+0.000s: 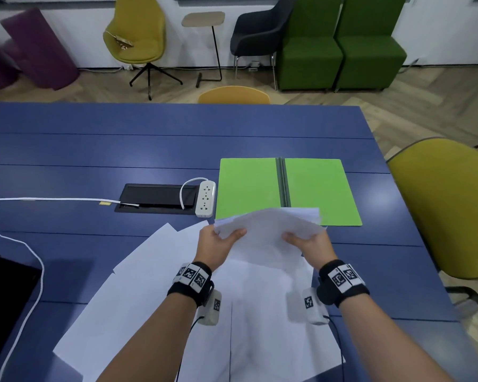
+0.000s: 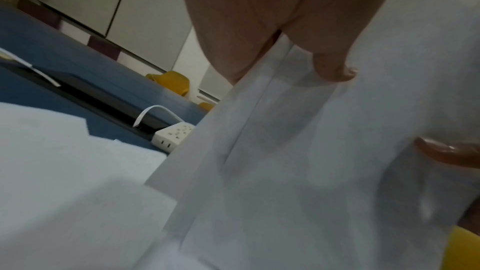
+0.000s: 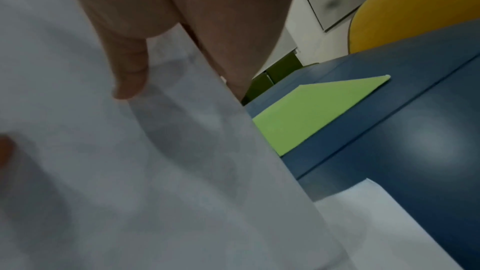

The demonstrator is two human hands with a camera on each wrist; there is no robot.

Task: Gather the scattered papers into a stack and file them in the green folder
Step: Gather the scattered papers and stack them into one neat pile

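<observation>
White sheets form a loose stack of papers (image 1: 268, 232) lifted off the blue table (image 1: 149, 150), pinched at its sides by the left hand (image 1: 218, 244) and right hand (image 1: 309, 242) (thumbs on top). Beyond it, the green folder (image 1: 315, 186) lies open; scattered papers (image 1: 138, 285) lie beneath the arms.

Head view bright and evenly lit, apparently from overhead; soft glare patches on the blue table (image 1: 260, 125), strongest far centre and at right. Soft shadow under the forearms across the loose sheets (image 1: 138, 271). Straight lines bowed toward the edges, wide-angle stretch at the corners. Purple shape at far left smeared. Both wrist views dimmer, grainy, motion-blurred; held papers (image 2: 311, 151) grey and soft, thumb shadow on them in the right wrist view (image 3: 182, 126). Pale sheen on the table at right there.
</observation>
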